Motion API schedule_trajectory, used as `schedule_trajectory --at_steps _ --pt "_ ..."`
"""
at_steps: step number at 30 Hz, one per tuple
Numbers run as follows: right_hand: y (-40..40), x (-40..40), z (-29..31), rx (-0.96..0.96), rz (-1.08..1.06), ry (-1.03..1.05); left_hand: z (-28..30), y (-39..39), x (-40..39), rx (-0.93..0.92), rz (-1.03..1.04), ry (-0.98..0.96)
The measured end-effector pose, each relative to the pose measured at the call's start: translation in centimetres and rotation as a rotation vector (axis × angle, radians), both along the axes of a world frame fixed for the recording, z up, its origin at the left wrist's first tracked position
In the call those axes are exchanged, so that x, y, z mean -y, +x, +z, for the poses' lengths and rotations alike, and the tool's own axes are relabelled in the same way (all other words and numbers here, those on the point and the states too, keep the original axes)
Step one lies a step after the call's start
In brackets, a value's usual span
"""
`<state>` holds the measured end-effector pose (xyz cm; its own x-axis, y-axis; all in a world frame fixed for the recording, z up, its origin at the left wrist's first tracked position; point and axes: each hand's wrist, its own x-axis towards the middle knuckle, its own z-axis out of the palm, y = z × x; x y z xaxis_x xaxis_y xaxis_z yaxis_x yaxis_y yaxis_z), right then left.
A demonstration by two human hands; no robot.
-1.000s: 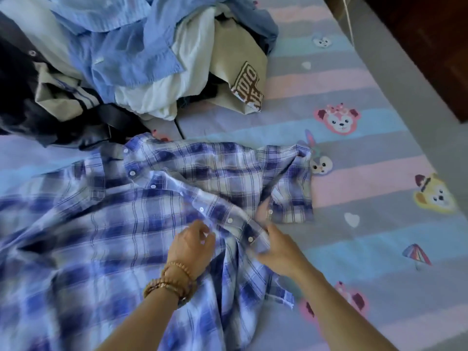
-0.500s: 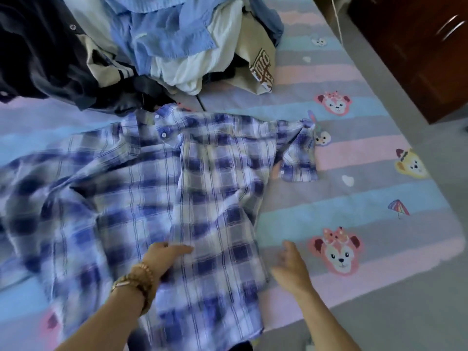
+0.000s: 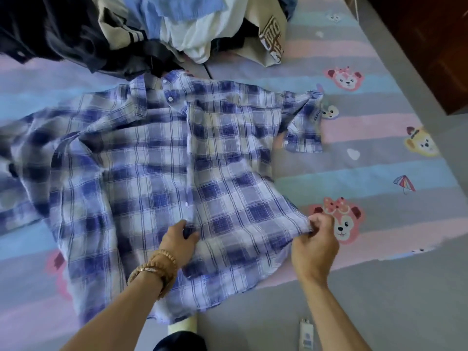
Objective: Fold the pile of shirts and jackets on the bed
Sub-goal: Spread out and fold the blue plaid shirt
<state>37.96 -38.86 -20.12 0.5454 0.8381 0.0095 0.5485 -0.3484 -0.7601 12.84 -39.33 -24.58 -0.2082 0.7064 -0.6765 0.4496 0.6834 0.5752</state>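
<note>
A blue-and-white plaid shirt (image 3: 157, 173) lies spread front-up on the bed sheet (image 3: 379, 168), its collar at the far end and its hem hanging just over the near edge of the bed. The buttoned placket runs down the middle; the right short sleeve lies crumpled at the far right, and the left side of the shirt trails off, blurred, toward the left edge of view.

The left hand (image 3: 178, 243) reaches in from the near side, forearm angled up to the right, palm down on the lower placket. Its fingers curl lightly and the thumb juts right, pressing into a small ridge of cloth there; whether it pinches the cloth or only presses it cannot be told. Beaded and gold bracelets (image 3: 154, 271) circle that wrist.

The right hand (image 3: 315, 247) comes in from the near right, wrist bent, fingers curled and thumb closed on the shirt's lower right side seam, lifting that edge slightly off the sheet.

Beyond the collar sits the pile of clothes (image 3: 177, 26): dark jackets at left, light blue and white shirts in the middle, a beige garment with brown lettering at right.
</note>
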Motion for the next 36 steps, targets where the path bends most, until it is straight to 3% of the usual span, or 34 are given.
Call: schedule_trajectory --at_steps 2,4,7,10,15,18,23,29,32,36 --pt "2.2 1.4 0.0 0.101 0.057 -0.007 -0.1 1.4 1.0 -0.014 0.009 0.013" --pt "3.6 2.0 -1.1 -0.001 0.045 -0.036 -0.7 2.2 2.1 -0.052 0.055 0.025" --pt "4.3 1.8 -3.4 -0.202 0.118 -0.308 -1.0 2.9 3.5 -0.009 0.121 -0.019" --pt "4.8 1.1 -4.8 -0.131 0.195 -0.438 -1.0 3.5 4.5 0.023 0.118 -0.038" --pt "7.5 1.5 -3.1 0.102 0.165 -0.289 -1.4 4.8 5.5 -0.048 0.191 -0.011" --pt "9.2 3.1 -4.0 0.254 0.252 -0.320 -1.6 5.9 6.2 -0.074 0.150 -0.041" --pt "10.9 2.9 -5.3 0.145 0.226 -0.351 -1.8 6.4 6.8 0.001 0.144 -0.045" --pt "11.2 2.9 -5.8 0.200 0.274 -0.521 -2.1 6.8 8.0 0.152 0.233 -0.046" --pt "10.0 2.7 -4.4 0.322 0.314 -0.602 -1.6 6.6 8.5 0.218 0.195 -0.055" --pt "4.8 4.8 -1.8 0.484 0.394 -0.356 1.0 5.0 9.7 -0.040 0.055 -0.011"
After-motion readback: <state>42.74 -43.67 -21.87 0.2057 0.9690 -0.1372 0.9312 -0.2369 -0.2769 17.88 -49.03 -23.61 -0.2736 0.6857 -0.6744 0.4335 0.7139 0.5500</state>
